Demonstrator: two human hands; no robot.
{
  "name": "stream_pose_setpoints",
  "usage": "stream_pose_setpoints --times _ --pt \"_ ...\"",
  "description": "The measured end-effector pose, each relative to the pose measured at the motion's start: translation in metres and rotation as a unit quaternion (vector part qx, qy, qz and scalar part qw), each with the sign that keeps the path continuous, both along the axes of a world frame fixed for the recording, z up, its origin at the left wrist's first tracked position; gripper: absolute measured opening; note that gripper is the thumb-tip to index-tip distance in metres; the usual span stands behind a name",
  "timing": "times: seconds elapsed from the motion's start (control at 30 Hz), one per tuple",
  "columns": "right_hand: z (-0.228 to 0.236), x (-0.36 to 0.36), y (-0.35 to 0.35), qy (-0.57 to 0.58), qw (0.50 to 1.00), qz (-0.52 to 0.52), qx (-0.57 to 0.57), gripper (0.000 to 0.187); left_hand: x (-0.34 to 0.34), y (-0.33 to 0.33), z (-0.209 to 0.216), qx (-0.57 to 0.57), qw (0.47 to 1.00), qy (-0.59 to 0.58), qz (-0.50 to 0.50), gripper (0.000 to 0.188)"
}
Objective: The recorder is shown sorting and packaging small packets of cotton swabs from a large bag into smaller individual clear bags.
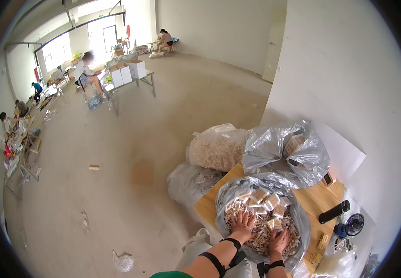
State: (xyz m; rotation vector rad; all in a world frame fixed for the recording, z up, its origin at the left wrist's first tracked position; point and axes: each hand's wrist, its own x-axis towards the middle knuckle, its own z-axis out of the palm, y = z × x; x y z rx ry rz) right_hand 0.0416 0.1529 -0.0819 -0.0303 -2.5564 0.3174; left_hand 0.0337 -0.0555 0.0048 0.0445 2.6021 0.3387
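A grey plastic bag point(303, 217) lies wide open on the wooden table, filled with loose cotton swabs point(234, 212) with thin wooden sticks. Several small packs of swabs point(272, 201) are heaped on top toward the far side. My left hand point(243, 226) rests on the loose swabs with its fingers spread. Beside it, my right hand point(279, 242) lies on the swabs with fingers apart, next to a small pack with a yellowish label point(274, 224). Its fingertips are partly sunk among the sticks. Black straps circle both forearms.
Behind the open bag stands another grey bag point(260, 150) with packs inside. A clear bag of swabs point(216, 150) sits left of it. A black bottle point(334, 212), a small fan point(354, 224) and a phone point(329, 178) are at the right. Other people work at distant tables.
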Motion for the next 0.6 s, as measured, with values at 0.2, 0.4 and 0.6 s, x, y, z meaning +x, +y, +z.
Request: stream_pose_setpoints --times 0.2,0.4,0.6 --pt "0.020 0.002 -0.007 -0.069 0.997 0.002 -0.047 0.049 0.002 0.001 0.000 -0.009 1.000 0.016 0.011 0.085" --pt "0.026 0.004 -0.004 -0.053 0.997 0.004 -0.057 0.046 0.002 0.007 -0.004 -0.008 1.000 0.019 0.016 0.088" --pt "0.036 0.006 -0.012 -0.072 0.995 0.017 -0.070 0.039 0.005 0.006 -0.006 -0.037 0.999 0.017 0.030 0.089"
